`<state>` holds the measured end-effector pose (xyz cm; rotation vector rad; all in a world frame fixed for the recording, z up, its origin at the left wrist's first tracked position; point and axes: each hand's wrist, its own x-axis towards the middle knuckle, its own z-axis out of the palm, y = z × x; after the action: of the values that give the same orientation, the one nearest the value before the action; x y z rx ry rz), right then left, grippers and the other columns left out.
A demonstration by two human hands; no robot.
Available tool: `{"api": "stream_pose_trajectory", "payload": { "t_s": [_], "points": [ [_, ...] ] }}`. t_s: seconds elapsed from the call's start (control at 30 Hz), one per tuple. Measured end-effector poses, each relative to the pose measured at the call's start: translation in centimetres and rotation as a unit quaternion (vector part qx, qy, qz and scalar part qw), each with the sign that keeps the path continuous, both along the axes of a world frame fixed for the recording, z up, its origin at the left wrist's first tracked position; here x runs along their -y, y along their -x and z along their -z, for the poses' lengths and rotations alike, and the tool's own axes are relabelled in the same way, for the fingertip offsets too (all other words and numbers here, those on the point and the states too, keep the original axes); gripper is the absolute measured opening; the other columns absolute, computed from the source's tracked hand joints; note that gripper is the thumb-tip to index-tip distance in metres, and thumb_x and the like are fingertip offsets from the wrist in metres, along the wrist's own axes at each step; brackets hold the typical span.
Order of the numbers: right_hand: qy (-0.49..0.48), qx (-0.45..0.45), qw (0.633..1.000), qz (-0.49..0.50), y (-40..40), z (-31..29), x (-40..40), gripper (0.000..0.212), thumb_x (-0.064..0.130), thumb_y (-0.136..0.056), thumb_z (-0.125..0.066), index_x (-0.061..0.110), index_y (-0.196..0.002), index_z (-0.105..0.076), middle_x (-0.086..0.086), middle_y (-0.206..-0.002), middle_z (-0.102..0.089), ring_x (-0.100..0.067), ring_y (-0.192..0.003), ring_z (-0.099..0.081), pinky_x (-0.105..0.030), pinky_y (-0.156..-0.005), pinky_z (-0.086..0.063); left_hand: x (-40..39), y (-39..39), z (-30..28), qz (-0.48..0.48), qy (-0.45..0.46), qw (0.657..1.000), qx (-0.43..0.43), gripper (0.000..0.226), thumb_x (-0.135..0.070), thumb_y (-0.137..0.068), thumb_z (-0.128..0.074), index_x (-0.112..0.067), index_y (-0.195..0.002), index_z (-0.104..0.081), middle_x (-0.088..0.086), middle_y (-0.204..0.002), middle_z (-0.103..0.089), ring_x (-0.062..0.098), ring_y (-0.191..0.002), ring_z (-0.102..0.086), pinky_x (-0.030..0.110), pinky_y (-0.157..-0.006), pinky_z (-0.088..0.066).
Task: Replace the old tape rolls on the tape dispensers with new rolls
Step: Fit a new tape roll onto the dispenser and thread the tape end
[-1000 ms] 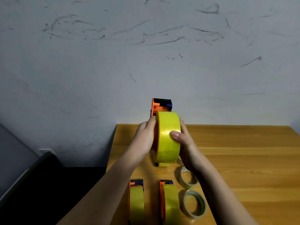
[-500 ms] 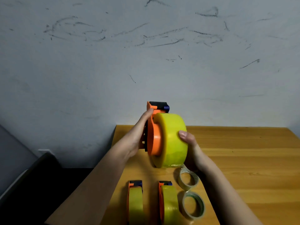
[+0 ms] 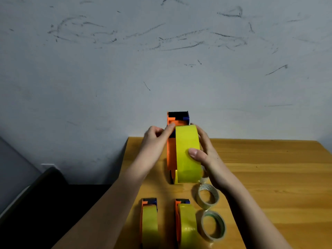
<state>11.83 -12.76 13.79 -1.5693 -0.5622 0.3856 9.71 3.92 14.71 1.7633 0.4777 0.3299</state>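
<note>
New yellow roll (image 3: 187,153) has been turned back edge-on from its tilt half a second ago, now seated against orange dispenser (image 3: 171,151), held above worktop (image 3: 269,168). Left hand (image 3: 155,141) pinches dispenser; right hand (image 3: 203,151) grips roll. Likely pressing home; two loaded dispensers wait below.

Half a second ago the orange tape dispenser (image 3: 171,151) was turned so that its orange side disc faced the camera; now it is turned back, and the yellow roll (image 3: 187,153) shows mostly its outer band, edge-on, as one second ago. The left hand (image 3: 155,142) has moved up, its fingers now curled at the upper edge of the dispenser. The thumb of the right hand (image 3: 204,155) now lies across the front of the roll, lower than before
</note>
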Motion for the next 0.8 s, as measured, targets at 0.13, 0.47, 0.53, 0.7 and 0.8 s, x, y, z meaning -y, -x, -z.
{"api": "stream_pose_trajectory", "payload": {
  "t_s": [0.13, 0.47, 0.53, 0.7, 0.8],
  "points": [
    [-0.006, 0.021, 0.999, 0.034, -0.4, 0.0, -0.1, 0.101, 0.062, -0.054, -0.067, 0.037, -0.144, -0.029, 0.007, -0.144, -0.04, -0.002, -0.118, -0.054, -0.019, -0.081, -0.053, 0.5, 0.8, -0.5, 0.061, 0.086, 0.994, -0.036, 0.048, -0.059, -0.09, -0.042, -0.017, -0.11, -0.054, 0.001, -0.1, -0.064, 0.014, -0.087, -0.058, 0.028, -0.071, -0.043],
    [-0.076, -0.052, 0.994, 0.066, -1.3, 1.2, -1.1, 0.099, 0.057, -0.054, -0.07, 0.032, -0.144, -0.034, -0.006, -0.143, -0.045, -0.027, -0.125, -0.052, -0.038, -0.081, -0.052, 2.3, 0.8, -0.4, -0.09, 0.057, 0.988, 0.109, 0.034, -0.021, -0.098, -0.044, -0.015, -0.066, -0.053, 0.006, -0.061, -0.049, 0.011, -0.054, -0.043, 0.025, -0.052, -0.036],
    [-0.121, -0.089, 0.982, 0.112, -2.0, 1.0, 0.2, 0.107, 0.055, -0.05, -0.07, 0.026, -0.146, -0.031, -0.009, -0.143, -0.044, -0.028, -0.115, -0.055, -0.041, -0.074, -0.052, -0.6, 0.7, -0.1, -0.177, 0.091, 0.972, 0.127, 0.03, -0.019, -0.098, -0.043, -0.017, -0.069, -0.048, 0.002, -0.062, -0.04, 0.005, -0.049, -0.036, 0.024, -0.049, -0.029],
    [-0.025, -0.054, 0.997, 0.057, -3.8, 0.3, 3.3, 0.117, 0.075, -0.043, -0.077, 0.042, -0.145, -0.03, -0.005, -0.148, -0.04, -0.03, -0.12, -0.055, -0.053, -0.092, -0.05, -2.2, 0.2, 0.2, -0.101, 0.083, 0.988, 0.087, 0.024, -0.028, -0.101, -0.04, -0.019, -0.081, -0.051, 0.005, -0.075, -0.048, 0.016, -0.066, -0.044, 0.027, -0.057, -0.033],
    [-0.001, -0.089, 0.995, -0.039, -3.4, 0.1, 3.3, 0.11, 0.074, -0.04, -0.079, 0.039, -0.136, -0.039, -0.003, -0.14, -0.047, -0.025, -0.119, -0.056, -0.04, -0.088, -0.051, -1.8, -0.2, 0.4, -0.051, 0.031, 0.994, 0.089, 0.031, -0.036, -0.1, -0.04, -0.019, -0.077, -0.051, 0.004, -0.071, -0.049, 0.017, -0.063, -0.045, 0.031, -0.06, -0.033]
  ]
}}
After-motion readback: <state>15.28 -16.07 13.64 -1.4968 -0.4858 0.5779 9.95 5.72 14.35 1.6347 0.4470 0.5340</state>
